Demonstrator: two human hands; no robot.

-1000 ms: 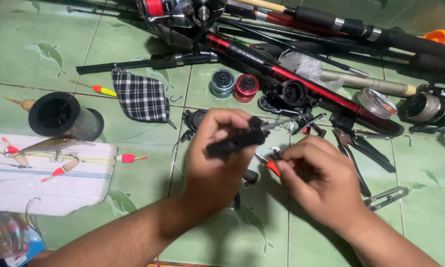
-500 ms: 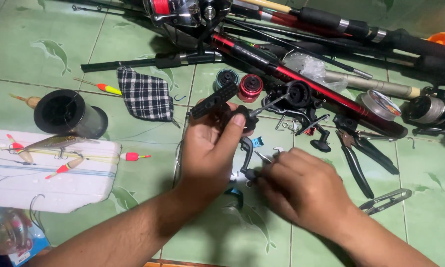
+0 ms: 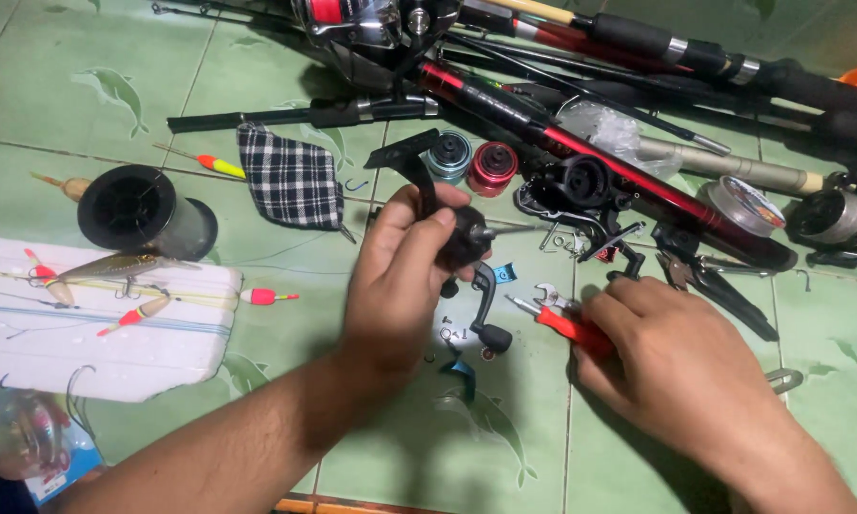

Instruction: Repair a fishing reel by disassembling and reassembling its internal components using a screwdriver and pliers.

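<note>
Reel (image 3: pixel 462 233): black, matte, angular, gripped in left hand (image 3: pixel 400 276); right hand (image 3: pixel 671 366) closed on red-handled tool (image 3: pixel 566 324) beside it.

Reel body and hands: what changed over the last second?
The right hand left the reel body and dropped to the floor onto a red-handled tool. The left hand kept holding the reel body, turning it. Rods and foam board unchanged.
</note>
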